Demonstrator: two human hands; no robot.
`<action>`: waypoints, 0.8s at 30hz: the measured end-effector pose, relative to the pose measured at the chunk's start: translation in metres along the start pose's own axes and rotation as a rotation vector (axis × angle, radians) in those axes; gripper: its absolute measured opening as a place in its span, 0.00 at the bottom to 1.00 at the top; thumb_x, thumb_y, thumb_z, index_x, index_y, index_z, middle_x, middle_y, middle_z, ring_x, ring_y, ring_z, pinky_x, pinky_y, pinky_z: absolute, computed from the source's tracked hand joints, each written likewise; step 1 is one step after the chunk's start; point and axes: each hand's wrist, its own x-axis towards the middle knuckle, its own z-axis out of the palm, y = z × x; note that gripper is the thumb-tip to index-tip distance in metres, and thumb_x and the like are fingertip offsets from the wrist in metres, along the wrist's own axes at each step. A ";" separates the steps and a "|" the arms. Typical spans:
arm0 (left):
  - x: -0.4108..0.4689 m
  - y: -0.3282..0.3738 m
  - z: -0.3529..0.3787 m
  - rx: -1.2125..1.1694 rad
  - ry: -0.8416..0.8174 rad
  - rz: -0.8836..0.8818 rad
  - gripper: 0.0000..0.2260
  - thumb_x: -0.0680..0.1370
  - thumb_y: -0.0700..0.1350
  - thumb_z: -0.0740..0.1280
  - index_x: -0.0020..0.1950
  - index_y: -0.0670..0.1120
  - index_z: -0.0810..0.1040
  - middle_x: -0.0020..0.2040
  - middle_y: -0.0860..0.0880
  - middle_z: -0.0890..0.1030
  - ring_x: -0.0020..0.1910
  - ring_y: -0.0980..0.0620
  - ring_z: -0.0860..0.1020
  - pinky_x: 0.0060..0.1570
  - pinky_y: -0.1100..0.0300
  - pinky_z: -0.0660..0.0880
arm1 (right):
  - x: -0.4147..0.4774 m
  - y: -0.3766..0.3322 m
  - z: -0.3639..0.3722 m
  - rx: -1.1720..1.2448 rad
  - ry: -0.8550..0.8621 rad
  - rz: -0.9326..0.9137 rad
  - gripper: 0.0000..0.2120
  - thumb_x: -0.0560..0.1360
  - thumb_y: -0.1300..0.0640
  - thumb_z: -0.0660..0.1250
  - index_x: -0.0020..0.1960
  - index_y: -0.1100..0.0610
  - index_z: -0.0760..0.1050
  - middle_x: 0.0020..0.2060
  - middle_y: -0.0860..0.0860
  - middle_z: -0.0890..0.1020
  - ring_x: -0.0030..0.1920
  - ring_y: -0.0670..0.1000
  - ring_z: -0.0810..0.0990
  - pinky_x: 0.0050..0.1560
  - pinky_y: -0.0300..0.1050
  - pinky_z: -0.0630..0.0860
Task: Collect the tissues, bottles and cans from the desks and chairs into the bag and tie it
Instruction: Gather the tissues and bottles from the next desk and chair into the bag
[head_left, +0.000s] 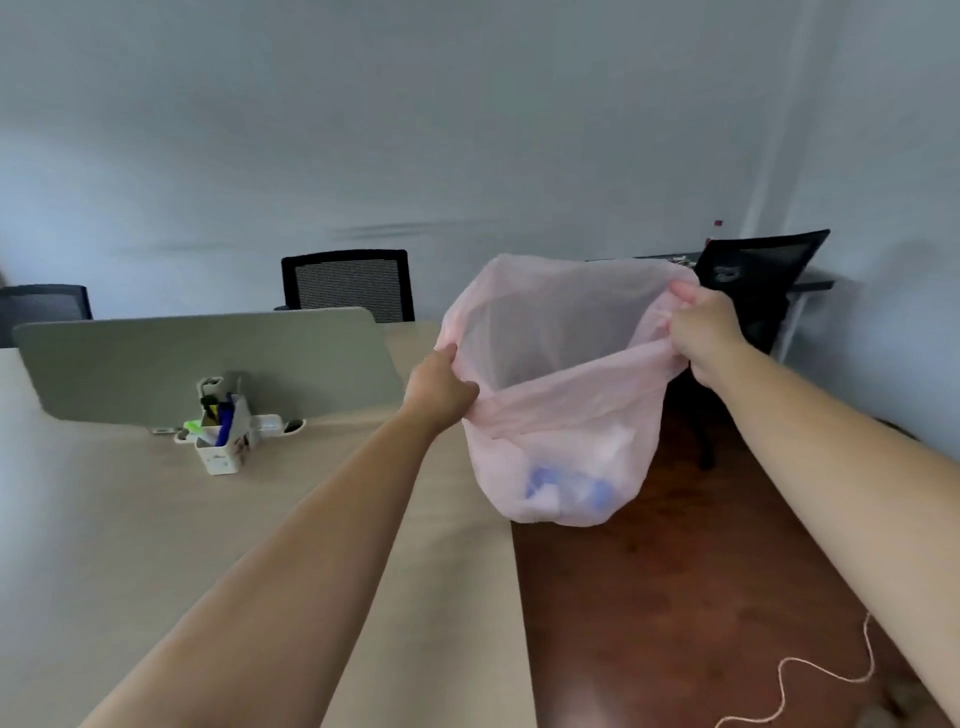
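A thin pink plastic bag (558, 426) hangs in the air past the right edge of the beige desk (260, 519), its mouth held wide. My left hand (439, 387) grips the rim on the left side. My right hand (704, 330) grips the rim on the right side, higher up. White crumpled things and blue-tinted items (569, 491) lie at the bag's bottom, blurred through the plastic.
A white pen holder (223, 434) with pens stands on the desk before a grey divider panel (208, 364). Black mesh chairs stand behind the desk (348, 286) and at the right (753, 275). A string (810, 675) lies on the dark wood floor.
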 end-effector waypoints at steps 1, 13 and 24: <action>0.011 0.006 0.015 0.004 -0.010 -0.002 0.29 0.75 0.37 0.61 0.76 0.45 0.59 0.68 0.43 0.72 0.64 0.42 0.72 0.57 0.56 0.73 | 0.015 0.010 -0.007 -0.004 0.005 0.010 0.31 0.74 0.74 0.52 0.74 0.55 0.64 0.74 0.54 0.65 0.72 0.54 0.66 0.60 0.38 0.64; 0.179 0.059 0.160 -0.018 0.122 -0.117 0.29 0.75 0.36 0.61 0.76 0.45 0.60 0.71 0.44 0.70 0.67 0.44 0.71 0.64 0.55 0.70 | 0.231 0.086 -0.014 -0.067 -0.139 0.053 0.28 0.75 0.72 0.52 0.71 0.55 0.70 0.70 0.55 0.71 0.57 0.53 0.74 0.57 0.41 0.69; 0.329 0.041 0.191 -0.001 0.226 -0.200 0.28 0.75 0.35 0.59 0.75 0.45 0.61 0.73 0.45 0.68 0.70 0.46 0.68 0.67 0.56 0.67 | 0.397 0.097 0.081 -0.039 -0.269 0.005 0.27 0.76 0.69 0.51 0.70 0.50 0.70 0.67 0.53 0.74 0.58 0.55 0.76 0.52 0.42 0.74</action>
